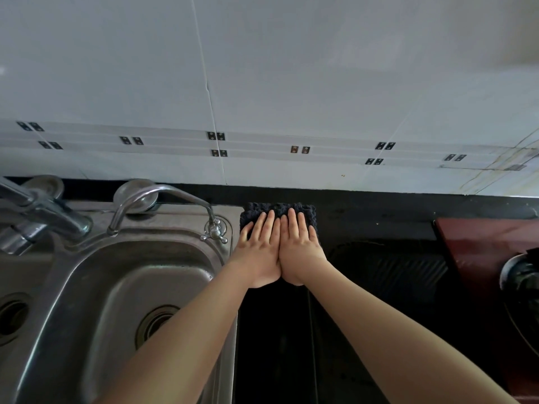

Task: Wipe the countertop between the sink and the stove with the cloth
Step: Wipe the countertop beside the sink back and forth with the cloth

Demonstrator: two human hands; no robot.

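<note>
A dark blue knitted cloth [280, 207] lies flat on the black countertop [373, 223] close to the back wall, just right of the steel sink [125, 275]. My left hand [259, 252] and my right hand [300, 249] press side by side on the cloth, palms down, fingers stretched out and pointing at the wall. The hands hide most of the cloth; only its far edge and corners show. The dark red stove [481, 252] stands at the right.
A curved tap [163, 196] with a cross handle [214, 233] arches over the sink's back rim. A second tap [40, 211] is at the far left. A burner [522, 278] sits on the stove. The tiled wall [262, 97] rises right behind the counter.
</note>
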